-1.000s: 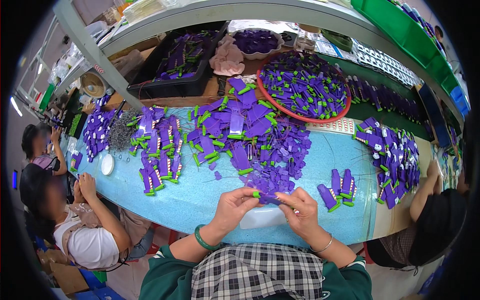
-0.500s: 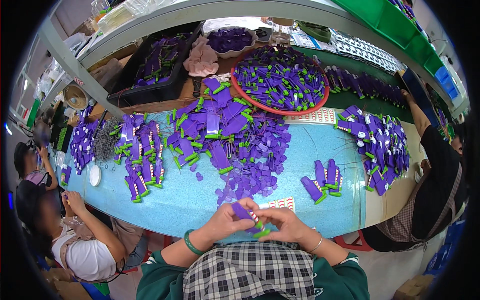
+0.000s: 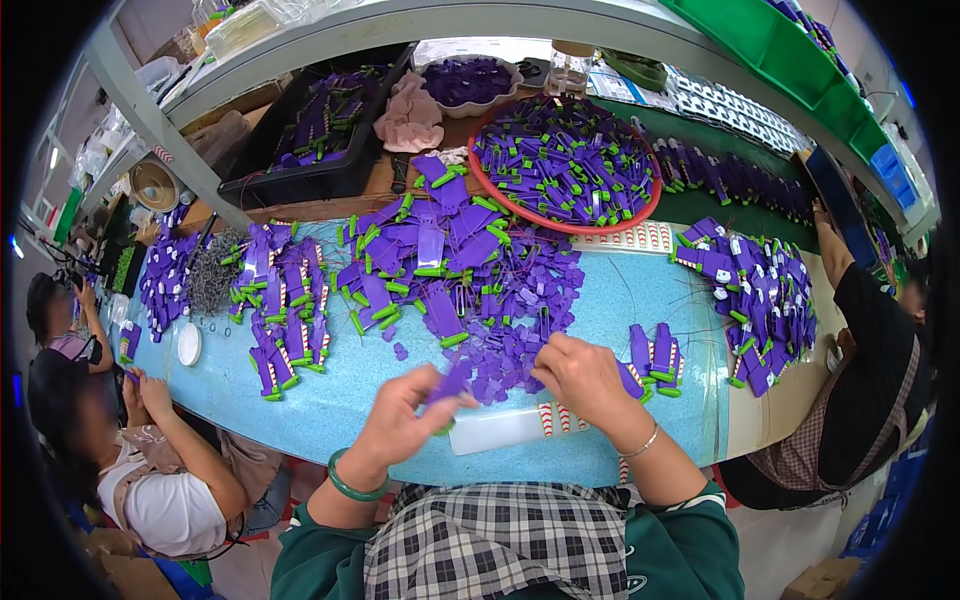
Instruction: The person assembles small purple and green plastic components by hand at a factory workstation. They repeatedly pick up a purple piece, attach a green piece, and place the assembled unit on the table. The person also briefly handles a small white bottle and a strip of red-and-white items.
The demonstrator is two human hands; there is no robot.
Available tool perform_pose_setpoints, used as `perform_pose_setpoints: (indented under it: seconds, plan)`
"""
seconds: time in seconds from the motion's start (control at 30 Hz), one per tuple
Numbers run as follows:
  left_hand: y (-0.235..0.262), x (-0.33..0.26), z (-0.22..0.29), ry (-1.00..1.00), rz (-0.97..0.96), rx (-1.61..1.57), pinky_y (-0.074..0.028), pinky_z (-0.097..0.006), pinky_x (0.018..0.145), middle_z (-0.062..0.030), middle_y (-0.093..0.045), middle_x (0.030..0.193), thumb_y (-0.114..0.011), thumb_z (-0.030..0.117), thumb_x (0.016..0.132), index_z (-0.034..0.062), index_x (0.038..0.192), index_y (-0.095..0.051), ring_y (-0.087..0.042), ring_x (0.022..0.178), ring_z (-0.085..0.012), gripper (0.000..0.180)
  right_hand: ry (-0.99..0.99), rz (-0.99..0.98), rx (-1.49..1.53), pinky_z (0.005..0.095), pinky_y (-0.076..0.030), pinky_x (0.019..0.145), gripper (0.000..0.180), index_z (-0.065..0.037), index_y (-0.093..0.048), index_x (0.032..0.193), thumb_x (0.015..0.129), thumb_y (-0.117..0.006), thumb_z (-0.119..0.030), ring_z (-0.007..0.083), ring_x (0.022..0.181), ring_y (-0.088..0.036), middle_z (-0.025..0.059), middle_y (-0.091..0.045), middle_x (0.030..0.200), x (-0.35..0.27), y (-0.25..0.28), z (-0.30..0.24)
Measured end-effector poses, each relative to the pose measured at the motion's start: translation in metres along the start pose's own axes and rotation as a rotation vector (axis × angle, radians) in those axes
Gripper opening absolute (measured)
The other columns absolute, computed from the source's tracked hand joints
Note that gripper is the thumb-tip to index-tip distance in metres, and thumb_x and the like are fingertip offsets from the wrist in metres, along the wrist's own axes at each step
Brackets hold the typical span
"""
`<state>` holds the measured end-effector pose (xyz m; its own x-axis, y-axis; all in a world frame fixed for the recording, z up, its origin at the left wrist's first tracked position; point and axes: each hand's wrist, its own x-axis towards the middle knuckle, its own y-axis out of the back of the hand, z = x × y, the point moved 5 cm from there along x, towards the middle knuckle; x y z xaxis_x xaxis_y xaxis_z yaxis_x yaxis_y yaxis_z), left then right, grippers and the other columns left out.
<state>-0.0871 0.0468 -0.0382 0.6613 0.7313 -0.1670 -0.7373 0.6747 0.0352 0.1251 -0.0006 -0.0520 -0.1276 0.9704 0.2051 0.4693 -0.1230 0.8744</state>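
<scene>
From my end of the feed, the left hand (image 3: pixel 398 415) is blurred, yet I see it pinching a flat, smooth purple piece (image 3: pixel 453 382) between thumb and fingers, a green end peeking out below. Just beyond that grip, small purple plastic chips (image 3: pixel 500 362) lie in a loose, flaky heap. Between the hands and nearer me: a glossy white sheet (image 3: pixel 488 432) with red chevrons at its right end. All on a speckled blue tabletop (image 3: pixel 345 405). Over to the right hand (image 3: pixel 583 378): knuckles up, wrist bent inward, fingertips drawn together at the heap's edge; whether they pinch anything, I can't tell. Just right of it, slim purple cases (image 3: pixel 664 352) with rounded green ends. Both forearms angle up and outward from the checked cloth apron (image 3: pixel 500 535), left palm turned inward.
</scene>
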Motion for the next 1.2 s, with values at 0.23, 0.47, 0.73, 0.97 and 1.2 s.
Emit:
perform_pose_setpoints:
  seconds: [0.23, 0.47, 0.73, 0.97, 1.2]
  plan:
    - [0.028, 0.002, 0.002, -0.393, 0.412, -0.243, -0.049, -0.030, 0.077, -0.0078, -0.058, 0.089, -0.044, 0.013, 0.098, 0.0037, 0.108, -0.043, -0.059, 0.081, -0.0146, 0.014, -0.042, 0.009, 0.040, 0.0363, -0.050, 0.060, 0.018, -0.005, -0.063, 0.080, 0.071, -0.074, -0.015, 0.0243, 0.070, -0.061, 0.0075, -0.057, 0.078, 0.006, -0.020, 0.010]
    - [-0.016, 0.022, -0.040, -0.083, 0.210, -0.245, -0.050, -0.030, 0.074, -0.0080, -0.059, 0.088, -0.041, 0.017, 0.100, 0.0026, 0.107, -0.046, -0.060, 0.079, -0.0153, 0.017, -0.181, -0.013, 0.626, 0.0305, -0.049, 0.059, 0.013, -0.001, -0.063, 0.083, 0.074, -0.072, -0.006, 0.0212, 0.068, -0.062, 0.0100, -0.060, 0.077, -0.001, -0.013, 0.018]
    - [-0.066, 0.026, -0.044, -0.172, -0.142, 0.285, -0.045, -0.042, 0.062, -0.0190, -0.059, 0.079, -0.052, 0.011, 0.088, -0.0001, 0.098, -0.047, -0.061, 0.072, -0.0358, 0.016, -0.046, 0.099, 0.584, 0.0297, -0.049, 0.056, 0.010, -0.001, -0.063, 0.083, 0.076, -0.070, -0.002, 0.0197, 0.066, -0.061, 0.0097, -0.060, 0.076, -0.017, 0.006, -0.022]
    - [-0.068, 0.019, -0.031, -0.336, -0.105, 0.565, -0.042, -0.046, 0.058, -0.0187, -0.057, 0.074, -0.055, 0.019, 0.088, 0.0003, 0.095, -0.051, -0.058, 0.067, -0.0387, 0.021, -0.065, 0.131, 0.501, 0.0314, -0.049, 0.057, 0.017, 0.000, -0.061, 0.084, 0.074, -0.073, -0.007, 0.0224, 0.064, -0.060, 0.0098, -0.058, 0.074, -0.018, 0.009, -0.027]
    - [-0.071, 0.017, -0.038, -0.226, -0.199, 0.407, -0.047, -0.036, 0.055, -0.0097, -0.062, 0.065, -0.052, 0.022, 0.093, 0.0015, 0.087, -0.058, -0.063, 0.060, -0.0266, 0.022, -0.133, 0.020, 0.626, 0.0289, -0.047, 0.052, 0.016, 0.000, -0.058, 0.080, 0.079, -0.071, -0.009, 0.0176, 0.060, -0.058, 0.0089, -0.056, 0.072, -0.026, -0.011, -0.024]
